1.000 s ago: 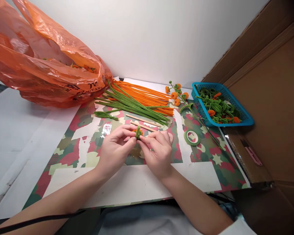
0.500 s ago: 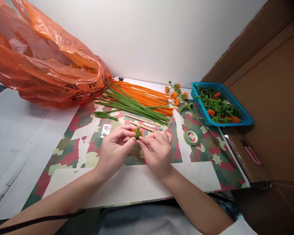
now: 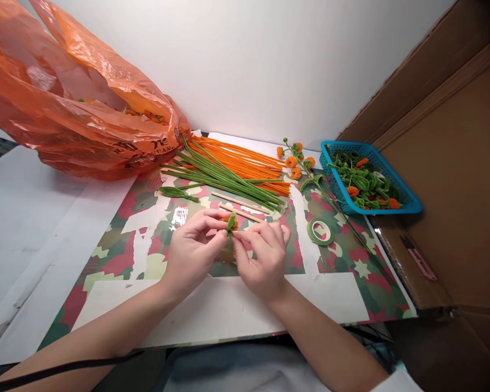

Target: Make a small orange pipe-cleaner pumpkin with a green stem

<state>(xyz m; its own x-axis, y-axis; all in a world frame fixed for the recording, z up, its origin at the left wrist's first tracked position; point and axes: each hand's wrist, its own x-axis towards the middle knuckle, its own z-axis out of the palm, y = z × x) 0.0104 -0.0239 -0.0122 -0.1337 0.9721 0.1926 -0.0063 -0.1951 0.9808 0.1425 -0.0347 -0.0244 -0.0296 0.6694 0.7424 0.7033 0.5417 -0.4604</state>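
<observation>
Between my fingertips is a small pipe-cleaner flower [image 3: 231, 222], orange with a green piece standing up from it. My left hand [image 3: 198, 239] pinches it from the left. My right hand [image 3: 263, 253] grips its green part from the right, thumb and forefinger together. The fingers hide much of the flower. Just beyond the hands lie two thin wooden sticks [image 3: 240, 202]. Behind those, green pipe cleaners [image 3: 228, 177] are spread across a bunch of orange pipe cleaners [image 3: 245, 158]. A green leaf piece [image 3: 178, 193] rests to their left.
An orange plastic bag [image 3: 106, 125] bulges at the back left. On the right stand a blue basket [image 3: 410, 207] of green and orange pieces, a finished flower stem [image 3: 330, 196], a roll of green tape [image 3: 320, 232] and a pink cutter [image 3: 420, 261]. Cardboard [image 3: 457, 163] walls the right side.
The green piece on the flower, upright before, now leans and looks bent at its top. Both hands keep nearly the same place and grip. The view has shifted slightly.
</observation>
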